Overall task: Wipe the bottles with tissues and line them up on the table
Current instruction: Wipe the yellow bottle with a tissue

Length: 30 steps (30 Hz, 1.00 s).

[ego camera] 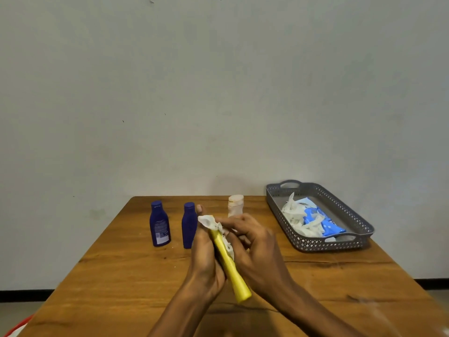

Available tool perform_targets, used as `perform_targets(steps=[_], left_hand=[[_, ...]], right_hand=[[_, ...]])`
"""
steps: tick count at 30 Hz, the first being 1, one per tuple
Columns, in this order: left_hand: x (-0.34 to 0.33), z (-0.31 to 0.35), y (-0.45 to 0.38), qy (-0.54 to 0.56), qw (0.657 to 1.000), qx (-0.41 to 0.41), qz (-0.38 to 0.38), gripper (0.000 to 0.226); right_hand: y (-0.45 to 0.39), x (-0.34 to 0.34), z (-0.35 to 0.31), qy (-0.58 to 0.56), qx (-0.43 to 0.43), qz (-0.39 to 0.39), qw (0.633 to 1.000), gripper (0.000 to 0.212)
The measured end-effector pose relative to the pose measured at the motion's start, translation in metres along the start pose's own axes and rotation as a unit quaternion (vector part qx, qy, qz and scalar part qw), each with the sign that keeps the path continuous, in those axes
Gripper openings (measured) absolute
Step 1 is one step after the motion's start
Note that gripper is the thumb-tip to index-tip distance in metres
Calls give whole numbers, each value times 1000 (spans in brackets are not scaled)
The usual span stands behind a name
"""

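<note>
Above the middle of the wooden table (102,276) I hold a long yellow bottle (233,276), tilted with its base toward me. My left hand (205,261) grips it from the left. My right hand (255,249) presses a crumpled white tissue (210,222) against its upper end and side. Two dark blue bottles stand upright behind, one at the left (159,223) and one (189,224) partly behind my left hand. A pale translucent bottle (235,205) stands further back, its lower part hidden by my right hand.
A grey perforated tray (359,242) sits at the back right of the table, holding a blue wipes pack (323,221) and several crumpled white tissues (295,215). A plain wall rises just behind the table. Something red and white (14,329) shows at the bottom left corner.
</note>
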<state>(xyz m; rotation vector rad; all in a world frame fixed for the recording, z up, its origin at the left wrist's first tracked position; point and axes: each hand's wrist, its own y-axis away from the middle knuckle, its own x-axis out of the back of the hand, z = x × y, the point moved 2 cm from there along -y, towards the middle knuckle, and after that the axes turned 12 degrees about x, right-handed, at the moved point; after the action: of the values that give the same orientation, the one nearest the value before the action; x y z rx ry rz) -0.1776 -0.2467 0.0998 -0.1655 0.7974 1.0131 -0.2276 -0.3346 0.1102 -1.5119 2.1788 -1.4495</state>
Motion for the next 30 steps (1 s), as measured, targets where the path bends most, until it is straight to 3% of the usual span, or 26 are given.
perform_targets(steps=[2, 7, 14, 19, 26, 30], left_hand=[[0, 5, 1, 17, 1000, 9, 5, 77], [8, 18, -10, 63, 996, 23, 52, 66], [1, 0, 0, 15, 995, 55, -85, 82], [4, 8, 0, 10, 996, 40, -84, 79], [10, 22, -5, 64, 994, 19, -90, 76], [7, 10, 2, 21, 993, 48, -108, 74]], right_hand=[[8, 2, -3, 7, 19, -20, 1000, 33], [26, 13, -13, -4, 84, -83, 993, 36], [-11, 12, 3, 103, 109, -77, 986, 39], [-8, 12, 6, 150, 121, -56, 980, 34], [36, 11, -23, 135, 195, -163, 958, 24], [-1, 15, -10, 147, 178, -125, 965, 26]])
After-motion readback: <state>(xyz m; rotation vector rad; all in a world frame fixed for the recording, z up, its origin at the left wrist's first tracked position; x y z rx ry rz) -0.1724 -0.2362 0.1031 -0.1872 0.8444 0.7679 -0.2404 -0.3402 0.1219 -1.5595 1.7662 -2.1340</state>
